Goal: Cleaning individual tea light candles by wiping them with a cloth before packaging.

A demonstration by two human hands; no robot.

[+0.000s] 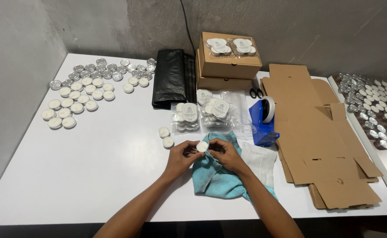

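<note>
While both hands (182, 155) (225, 153) pinch one white tealight (202, 146) between them, a teal cloth (215, 176) lies just beneath.

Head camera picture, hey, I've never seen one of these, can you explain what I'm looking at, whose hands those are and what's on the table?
There is one picture, taken by a camera worn on a person's head, looking down at their own bare hands over a white table. The left hand and right hand together hold a small white tealight candle over a teal cloth. Two more loose tealights lie just left of the hands. Further left are rows of tealights. Behind sit bagged candle packs, stacked cardboard boxes, a black plastic bundle, a blue tape dispenser and flat cardboard sheets.
</note>
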